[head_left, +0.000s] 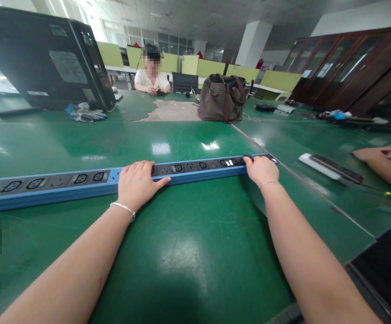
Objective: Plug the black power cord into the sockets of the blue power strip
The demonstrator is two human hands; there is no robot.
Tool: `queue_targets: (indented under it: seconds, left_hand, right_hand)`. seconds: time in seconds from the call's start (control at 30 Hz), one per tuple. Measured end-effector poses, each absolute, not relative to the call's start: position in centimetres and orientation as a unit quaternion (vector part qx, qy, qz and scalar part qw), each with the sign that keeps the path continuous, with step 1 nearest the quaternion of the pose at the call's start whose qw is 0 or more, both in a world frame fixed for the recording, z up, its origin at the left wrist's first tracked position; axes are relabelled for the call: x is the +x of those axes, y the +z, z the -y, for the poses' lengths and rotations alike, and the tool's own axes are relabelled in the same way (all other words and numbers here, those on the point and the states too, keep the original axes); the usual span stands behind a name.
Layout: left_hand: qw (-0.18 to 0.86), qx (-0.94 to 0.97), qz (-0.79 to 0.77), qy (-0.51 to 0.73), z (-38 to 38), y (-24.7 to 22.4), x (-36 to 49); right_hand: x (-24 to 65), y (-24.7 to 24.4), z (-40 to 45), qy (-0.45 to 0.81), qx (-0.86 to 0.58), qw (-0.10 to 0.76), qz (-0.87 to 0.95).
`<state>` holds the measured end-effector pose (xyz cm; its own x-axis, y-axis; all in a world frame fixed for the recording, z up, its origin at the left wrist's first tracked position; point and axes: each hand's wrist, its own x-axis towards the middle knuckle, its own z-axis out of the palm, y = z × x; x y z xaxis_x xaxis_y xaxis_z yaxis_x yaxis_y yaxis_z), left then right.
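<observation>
Head view: gripping the blue power strip (80, 192) on the green table (188, 234) with left hand (136, 183), pinching a dark piece (247, 159) near one end with right hand (262, 170); could skid under uneven pushing!

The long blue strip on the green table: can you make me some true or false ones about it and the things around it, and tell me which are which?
1. The left hand and the right hand are both on the strip. True.
2. The strip stands up on one end. False: it lies along the table.
3. The bag is under the table. False: the bag is on top of it.
4. The gloves are beside the big black box. True.
5. The left wrist has a bracelet on it. True.
6. The person across the table is holding the strip. False: that person's hands are far from it.
</observation>
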<state>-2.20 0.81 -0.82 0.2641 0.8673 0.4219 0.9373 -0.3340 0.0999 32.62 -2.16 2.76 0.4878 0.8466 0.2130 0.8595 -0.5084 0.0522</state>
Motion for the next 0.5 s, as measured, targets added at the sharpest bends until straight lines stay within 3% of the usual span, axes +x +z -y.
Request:
queue_targets:
  seconds: [0.5]
  left_hand:
    - [0.095, -0.789, 0.573, -0.199, -0.92, -0.92, -2.25]
  right_hand:
    - [31.76, 3.33, 2.18, -0.115, -0.865, 0.004, 0.488]
